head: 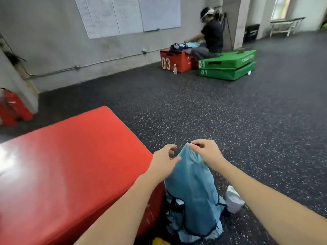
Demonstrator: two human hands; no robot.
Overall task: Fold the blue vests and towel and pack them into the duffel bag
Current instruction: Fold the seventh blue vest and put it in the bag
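**Blue vest held up beside the red box**

Blue vest [192, 188] hanging in the air just off the right edge of the red padded box [70, 165], raised by its top corner, dark trim along its lower edges. Pinched at that top corner between thumb and fingertips of the right hand [205, 151]. Left hand [163, 161] just beside the upper left edge of the cloth, fingers curled toward it; whether cloth is actually caught there, cannot tell. Lower hem bunched near the speckled dark floor [230, 121], more blue cloth with dark trim heaped beneath it against the side of the box. White bundle [233, 198] lying on the floor just right of the vest, under the right forearm. Small yellow thing [160, 241] at the bottom edge, mostly cut off.

Farther out, well apart across the floor: another person [210, 38] seated by the wall, bent over a red box marked 03 [175, 61] with dark and blue items on top. Small bottle [175, 68] standing on the floor in front of that box. Two stacked green pads marked 01 [228, 66] just to its right. Whiteboard [127, 15] on the grey wall. Red shapes [12, 106] at the far left edge, blurred.
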